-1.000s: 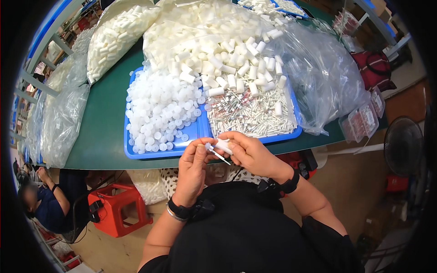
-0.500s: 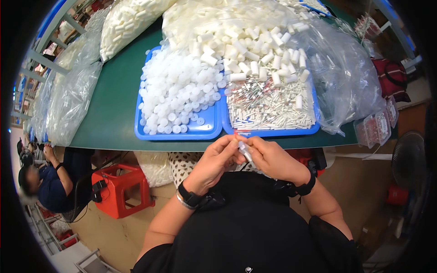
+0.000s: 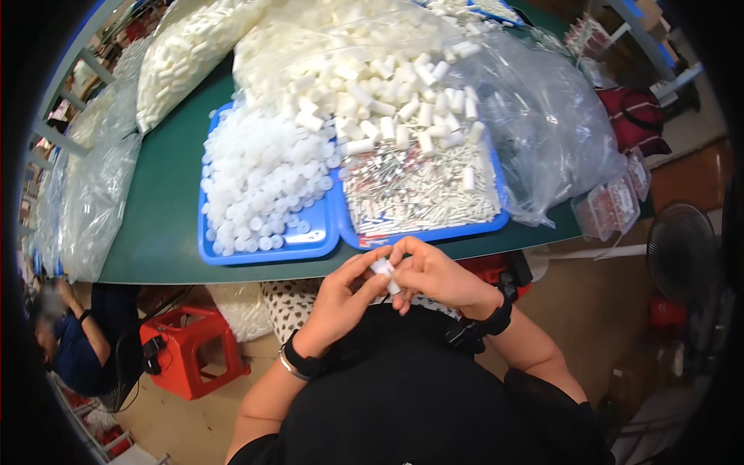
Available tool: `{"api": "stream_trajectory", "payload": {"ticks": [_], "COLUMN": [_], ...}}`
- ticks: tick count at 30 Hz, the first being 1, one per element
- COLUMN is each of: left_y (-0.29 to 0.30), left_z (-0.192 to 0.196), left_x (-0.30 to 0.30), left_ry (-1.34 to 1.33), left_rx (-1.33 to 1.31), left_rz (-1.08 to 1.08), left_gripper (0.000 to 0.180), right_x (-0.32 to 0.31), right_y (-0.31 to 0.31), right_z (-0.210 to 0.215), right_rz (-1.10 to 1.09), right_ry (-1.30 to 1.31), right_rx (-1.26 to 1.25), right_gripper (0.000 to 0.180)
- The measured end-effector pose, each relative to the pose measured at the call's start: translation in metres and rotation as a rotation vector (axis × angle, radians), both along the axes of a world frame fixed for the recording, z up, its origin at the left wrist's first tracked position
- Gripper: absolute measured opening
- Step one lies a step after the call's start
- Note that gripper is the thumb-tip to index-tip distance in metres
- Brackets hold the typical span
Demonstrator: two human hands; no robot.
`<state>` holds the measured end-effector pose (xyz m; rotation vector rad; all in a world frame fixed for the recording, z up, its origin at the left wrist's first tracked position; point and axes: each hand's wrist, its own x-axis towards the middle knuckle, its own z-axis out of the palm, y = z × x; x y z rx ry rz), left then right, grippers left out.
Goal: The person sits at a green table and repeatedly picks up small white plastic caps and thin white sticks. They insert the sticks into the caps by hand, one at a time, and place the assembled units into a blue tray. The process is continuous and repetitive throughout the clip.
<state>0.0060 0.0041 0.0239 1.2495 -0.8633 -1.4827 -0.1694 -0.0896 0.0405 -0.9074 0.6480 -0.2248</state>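
Just off the table's front edge, my left hand (image 3: 349, 293) and my right hand (image 3: 438, 273) meet, fingers closed. Between them they pinch a small white cylindrical piece (image 3: 382, 266); the fingers hide part of it. Beyond my hands stand two blue trays. Translucent white discs (image 3: 267, 182) are heaped in the left tray (image 3: 311, 239). Thin white rods (image 3: 434, 198) lie in the right tray (image 3: 457, 233), with some red-and-metal pieces (image 3: 385, 167) among them. White foam-like cylinders (image 3: 372, 93) spill from a clear bag onto the rods.
A bulging bag of white cylinders (image 3: 182, 66) lies at the far left of the green table (image 3: 167, 194). Crumpled clear plastic (image 3: 535, 124) covers its right side. On the floor are a red stool (image 3: 190, 349) and, at right, a fan (image 3: 682, 248). Another person (image 3: 81, 333) sits at left.
The whole view has shifted, so the trays appear farther left and lower. Both hands still hold the piece; it is turned differently, and the red tip seen before no longer shows.
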Motion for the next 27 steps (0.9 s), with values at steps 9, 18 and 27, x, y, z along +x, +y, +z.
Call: {"api": "stream_trajectory", "payload": {"ticks": [9, 18, 27], "left_y": [-0.004, -0.006, -0.01], "left_z": [-0.009, -0.008, -0.008], "left_x": [0.005, 0.002, 0.001], "left_ry": [0.487, 0.507, 0.504], "left_rx": [0.106, 0.12, 0.147], "left_rz": [0.074, 0.084, 0.132], "left_gripper": [0.017, 0.014, 0.016], "right_x": [-0.103, -0.148, -0.228], "right_y": [-0.13, -0.285, -0.418], "right_z": [-0.002, -0.019, -0.04], "right_rz": [-0.43, -0.28, -0.285], "right_ry": [0.875, 1.068, 1.42], "right_rx": [-1.536, -1.793, -1.344], "right_gripper": [0.025, 0.058, 0.066]}}
